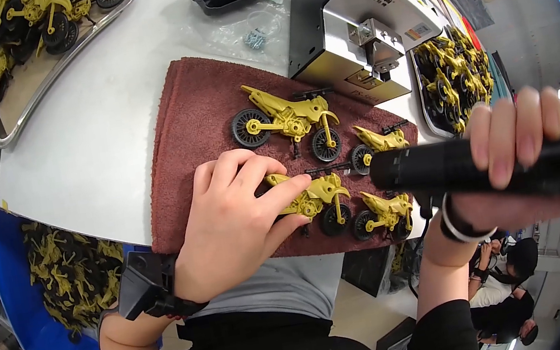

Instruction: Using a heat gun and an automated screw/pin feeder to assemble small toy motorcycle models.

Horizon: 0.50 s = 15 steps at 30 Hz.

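Tray of yellow toy motorcycles [22,47]: far left corner of the white table [94,145].

Left hand [229,219]: fingers pressed down flat on a yellow toy motorcycle [312,199], pinning it near the front edge of the maroon towel [192,123]. Risk: the bike is held only by downward pressure, so it could skid on the cloth.

Far motorcycle [286,120]: towel centre, untouched.

Two more motorcycles [381,174]: right edge of the towel, near the front; liable to be knocked off.

Right hand [510,162]: fingers curled tight around a black electric screwdriver [460,166], held level above the towel's right edge. Risk: the tip could slip and mar the plastic.

Grey machine [359,25]: behind the towel.
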Motion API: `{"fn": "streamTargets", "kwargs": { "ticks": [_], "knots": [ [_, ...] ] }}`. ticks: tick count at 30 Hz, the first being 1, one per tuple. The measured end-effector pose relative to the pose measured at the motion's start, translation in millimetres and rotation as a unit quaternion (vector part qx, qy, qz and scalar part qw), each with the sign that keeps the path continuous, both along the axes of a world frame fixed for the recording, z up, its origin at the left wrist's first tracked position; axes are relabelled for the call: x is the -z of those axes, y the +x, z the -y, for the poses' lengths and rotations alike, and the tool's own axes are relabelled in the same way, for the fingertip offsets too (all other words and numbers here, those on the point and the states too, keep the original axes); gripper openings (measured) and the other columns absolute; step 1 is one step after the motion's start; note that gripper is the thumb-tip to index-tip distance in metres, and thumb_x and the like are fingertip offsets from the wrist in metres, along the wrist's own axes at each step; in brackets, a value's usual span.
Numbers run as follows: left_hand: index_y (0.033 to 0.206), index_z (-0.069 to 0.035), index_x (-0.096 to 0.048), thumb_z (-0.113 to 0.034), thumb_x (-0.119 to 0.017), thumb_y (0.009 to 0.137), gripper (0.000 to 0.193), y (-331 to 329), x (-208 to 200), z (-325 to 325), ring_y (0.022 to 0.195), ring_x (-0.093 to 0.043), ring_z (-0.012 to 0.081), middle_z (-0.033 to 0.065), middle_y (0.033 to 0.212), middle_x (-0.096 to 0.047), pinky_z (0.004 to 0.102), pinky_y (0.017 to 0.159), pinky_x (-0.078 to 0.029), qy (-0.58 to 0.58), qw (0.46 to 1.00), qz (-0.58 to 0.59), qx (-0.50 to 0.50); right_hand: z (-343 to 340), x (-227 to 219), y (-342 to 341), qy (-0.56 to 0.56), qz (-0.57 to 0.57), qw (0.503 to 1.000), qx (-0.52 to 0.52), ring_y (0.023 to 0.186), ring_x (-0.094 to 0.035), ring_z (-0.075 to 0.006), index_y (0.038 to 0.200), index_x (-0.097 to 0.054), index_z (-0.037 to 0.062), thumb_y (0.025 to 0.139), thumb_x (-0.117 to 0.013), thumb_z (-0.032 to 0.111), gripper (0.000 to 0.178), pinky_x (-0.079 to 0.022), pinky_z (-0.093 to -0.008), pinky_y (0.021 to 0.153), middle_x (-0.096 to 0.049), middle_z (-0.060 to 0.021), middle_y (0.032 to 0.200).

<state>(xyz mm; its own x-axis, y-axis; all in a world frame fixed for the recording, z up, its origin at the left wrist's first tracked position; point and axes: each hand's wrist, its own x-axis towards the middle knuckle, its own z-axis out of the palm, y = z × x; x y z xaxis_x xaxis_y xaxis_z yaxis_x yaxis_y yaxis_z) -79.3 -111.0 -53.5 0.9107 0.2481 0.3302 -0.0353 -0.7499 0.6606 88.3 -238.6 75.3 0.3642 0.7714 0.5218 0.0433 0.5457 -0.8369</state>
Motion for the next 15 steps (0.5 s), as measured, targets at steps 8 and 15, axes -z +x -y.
{"fn": "streamTargets", "kwargs": {
  "ticks": [8, 15],
  "knots": [
    [0.102, -0.017, -0.066, -0.028, -0.073, 0.064, 0.040, -1, 0, -1, 0.097, -0.048, 0.0210, -0.0009, 0.096, -0.055, 0.0372, 0.081, -0.034, -0.005, 1.000, -0.006, -0.004, 9, 8, -9, -0.020, 0.008, 0.998, -0.052, 0.060, -0.057, -0.0277, 0.092, -0.045, 0.0030, 0.085, -0.056, 0.028, 0.028, -0.046, -0.0395, 0.061, -0.055, -0.0143, 0.081],
    [0.102, -0.018, -0.066, -0.023, -0.076, 0.060, 0.043, 1, -2, 1, 0.096, -0.048, 0.0209, -0.0015, 0.096, -0.055, 0.0369, 0.081, -0.035, -0.006, 1.000, -0.008, -0.007, 6, 21, -13, -0.019, -0.023, 0.998, -0.062, 0.062, -0.059, -0.0340, 0.087, -0.052, -0.0027, 0.090, -0.047, 0.022, 0.026, -0.050, -0.0443, 0.058, -0.059, -0.0218, 0.079]
  ]
}}
